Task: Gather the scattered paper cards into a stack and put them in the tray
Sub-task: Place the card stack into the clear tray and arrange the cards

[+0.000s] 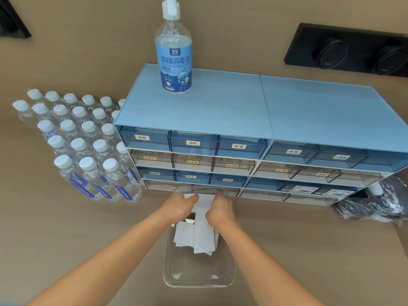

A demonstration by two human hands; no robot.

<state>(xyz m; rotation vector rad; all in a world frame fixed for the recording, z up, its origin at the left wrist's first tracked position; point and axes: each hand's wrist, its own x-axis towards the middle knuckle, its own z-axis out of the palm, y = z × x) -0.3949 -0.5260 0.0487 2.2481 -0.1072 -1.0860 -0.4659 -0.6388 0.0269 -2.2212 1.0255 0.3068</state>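
A clear plastic tray (198,282) lies on the tan table in front of the drawer unit. Several white paper cards (198,237) lie in a loose, uneven pile inside its middle and far part. My left hand (178,206) and my right hand (220,209) reach over the tray's far half, one on each side of the pile. Both pinch the far ends of the cards between fingers and thumb. The cards under my hands are partly hidden.
A blue drawer unit (242,120) with labelled drawers stands just behind the tray, a disinfectant bottle (174,56) on top. Several capped water bottles (84,146) crowd the left. A crumpled black plastic bag (375,206) lies at the right. Black wall sockets (353,51) sit behind.
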